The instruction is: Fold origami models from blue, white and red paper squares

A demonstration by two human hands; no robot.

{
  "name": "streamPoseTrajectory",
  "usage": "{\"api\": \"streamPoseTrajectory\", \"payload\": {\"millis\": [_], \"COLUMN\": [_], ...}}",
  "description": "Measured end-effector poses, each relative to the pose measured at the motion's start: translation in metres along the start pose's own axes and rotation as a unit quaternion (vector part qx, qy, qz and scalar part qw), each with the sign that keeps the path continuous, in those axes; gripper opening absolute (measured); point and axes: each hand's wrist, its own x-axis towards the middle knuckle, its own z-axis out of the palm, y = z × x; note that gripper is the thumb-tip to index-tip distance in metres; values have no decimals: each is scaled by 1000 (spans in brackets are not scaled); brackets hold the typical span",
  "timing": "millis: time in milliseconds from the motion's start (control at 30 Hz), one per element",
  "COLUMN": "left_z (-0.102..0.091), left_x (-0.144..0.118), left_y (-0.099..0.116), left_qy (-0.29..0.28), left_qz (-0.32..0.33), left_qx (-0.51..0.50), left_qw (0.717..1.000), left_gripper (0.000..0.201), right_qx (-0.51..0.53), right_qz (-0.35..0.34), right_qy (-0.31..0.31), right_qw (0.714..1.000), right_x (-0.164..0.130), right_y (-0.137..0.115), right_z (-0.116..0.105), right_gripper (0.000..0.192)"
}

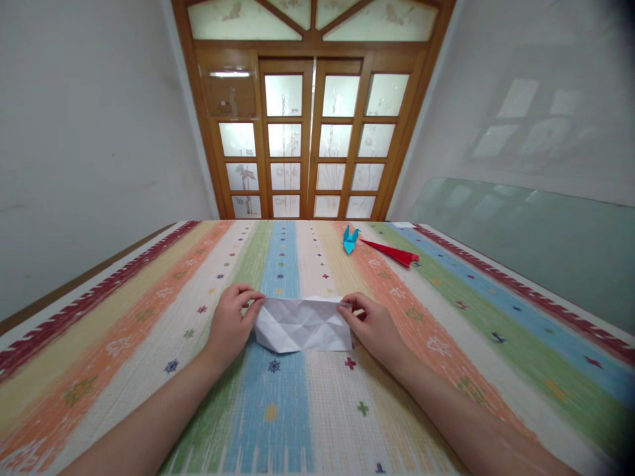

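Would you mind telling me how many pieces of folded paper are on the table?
3: a creased white sheet pinched between the left hand and right hand; a small blue model farther back; a red pointed piece beside it. None seems hidden.

The worktop (446,370) is covered by a woven cloth (149,311) in lengthwise stripes of dark red, yellow, orange, white, green and blue, dotted with small cross and star motifs. Near the middle lies a creased white paper (302,325), folded into a flat oblong. Toward the far edge sit a small blue origami crane (350,239) and, just beside it on the right, a red folded paper cone (391,252) lying on its side.
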Motion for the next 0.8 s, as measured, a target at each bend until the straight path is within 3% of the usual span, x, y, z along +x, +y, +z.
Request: {"api": "streamPoseTrajectory", "payload": {"millis": [100, 200, 300, 433, 533, 600, 700, 800], "left_z": [-2, -1, 3, 6, 8, 9, 10, 10], "left_x": [-2, -5, -5, -2, -1, 0, -1, -7], "left_y": [6, 6, 3, 1, -6, -14, -21, -13], "left_qy": [25, 16, 5, 9, -24, -67, -115, -132], "left_qz": [24, -30, -102, -151, -198, -215, -161, -1], "left_qx": [-10, -82, -175, -235, -237, -207, -66, 128], "left_qw": [999, 996, 979, 960, 951, 952, 978, 983], "left_gripper": [14, 15, 21, 27, 37, 42, 32, 26], "right_qx": [-45, -12, 109, 243, 284, 260, 148, 49], "right_qz": [-70, -102, -39, 72, 140, 156, 121, 67], "right_qy": [43, 86, 44, -7, -41, -63, -80, -99], "right_qw": [996, 991, 992, 967, 948, 951, 978, 992], "right_x": [2, 2, 1, -1, -2, -3, -3, -3], "right_y": [-7, -13, -15, -13, -10, -8, -4, -3], "right_z": [-5, -9, -6, 5, 11, 12, 11, 8], "right_gripper": [16, 17, 24, 32, 33, 34, 38, 38]}}
